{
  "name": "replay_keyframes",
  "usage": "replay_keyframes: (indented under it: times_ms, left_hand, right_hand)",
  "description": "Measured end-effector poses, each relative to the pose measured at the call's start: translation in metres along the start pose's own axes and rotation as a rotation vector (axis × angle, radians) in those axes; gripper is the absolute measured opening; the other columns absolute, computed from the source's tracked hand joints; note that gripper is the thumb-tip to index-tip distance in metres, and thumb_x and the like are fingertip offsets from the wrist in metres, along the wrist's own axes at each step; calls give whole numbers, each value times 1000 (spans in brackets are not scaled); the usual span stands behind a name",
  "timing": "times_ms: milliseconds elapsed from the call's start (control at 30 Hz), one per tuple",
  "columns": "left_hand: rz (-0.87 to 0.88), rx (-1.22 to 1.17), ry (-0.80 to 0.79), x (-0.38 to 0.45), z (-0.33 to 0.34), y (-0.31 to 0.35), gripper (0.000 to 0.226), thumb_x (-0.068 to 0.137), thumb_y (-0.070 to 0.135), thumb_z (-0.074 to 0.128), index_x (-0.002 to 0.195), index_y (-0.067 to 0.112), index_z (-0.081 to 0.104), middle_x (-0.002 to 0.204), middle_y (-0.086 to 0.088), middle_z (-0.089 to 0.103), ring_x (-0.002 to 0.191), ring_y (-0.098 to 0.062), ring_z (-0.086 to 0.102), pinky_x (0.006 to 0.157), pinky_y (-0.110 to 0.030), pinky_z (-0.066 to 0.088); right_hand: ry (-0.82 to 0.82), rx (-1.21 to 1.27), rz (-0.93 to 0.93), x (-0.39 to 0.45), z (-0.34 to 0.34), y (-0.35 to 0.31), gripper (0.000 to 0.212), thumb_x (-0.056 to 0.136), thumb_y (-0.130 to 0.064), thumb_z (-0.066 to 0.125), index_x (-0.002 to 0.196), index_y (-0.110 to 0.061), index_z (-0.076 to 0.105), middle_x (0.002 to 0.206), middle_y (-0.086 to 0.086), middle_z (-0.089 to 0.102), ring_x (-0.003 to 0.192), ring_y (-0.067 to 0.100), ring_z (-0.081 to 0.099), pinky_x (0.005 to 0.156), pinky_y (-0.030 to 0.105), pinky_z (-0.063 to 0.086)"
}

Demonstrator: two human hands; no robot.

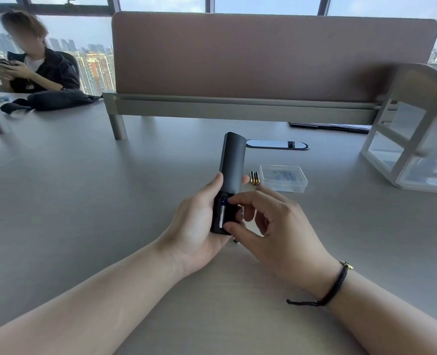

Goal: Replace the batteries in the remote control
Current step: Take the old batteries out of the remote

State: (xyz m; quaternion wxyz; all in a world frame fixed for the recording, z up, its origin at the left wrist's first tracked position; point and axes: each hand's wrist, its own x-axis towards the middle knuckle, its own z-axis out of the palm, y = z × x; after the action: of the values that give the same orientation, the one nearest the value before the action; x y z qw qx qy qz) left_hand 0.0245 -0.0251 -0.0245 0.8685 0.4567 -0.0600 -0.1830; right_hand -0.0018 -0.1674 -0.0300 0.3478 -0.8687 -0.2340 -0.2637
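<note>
My left hand (194,226) holds a black remote control (231,160) above the desk, its back facing me and its far end pointing away. The battery compartment at the near end is open. A blue and white battery (222,212) lies in the left slot. My right hand (271,226) pinches at the compartment, index fingertip at the battery's top end and thumb at the bottom edge. Whether it grips the battery or only touches it is unclear. Two gold and black batteries (255,178) lie on the desk just right of the remote.
A clear plastic box (283,177) sits beside the loose batteries. Behind it is a cable slot (276,144) in the desk and a brown divider panel (263,57). A white drawer unit (417,139) stands at right. A person with a phone sits at far left.
</note>
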Motion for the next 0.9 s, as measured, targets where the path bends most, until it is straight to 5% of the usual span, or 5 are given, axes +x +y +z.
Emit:
replay_keyframes:
  times_ms: [900]
  left_hand:
    - [21,81,2,-3,1,-2,49,100,43,41,116,8,71,69,-6,51,63,-17,45,63,-32,32]
  right_hand:
    - [-8,93,51,1,-1,-4,33,72,-21,82,102,-29,70,72,-16,56,55,9,47,56,11,35]
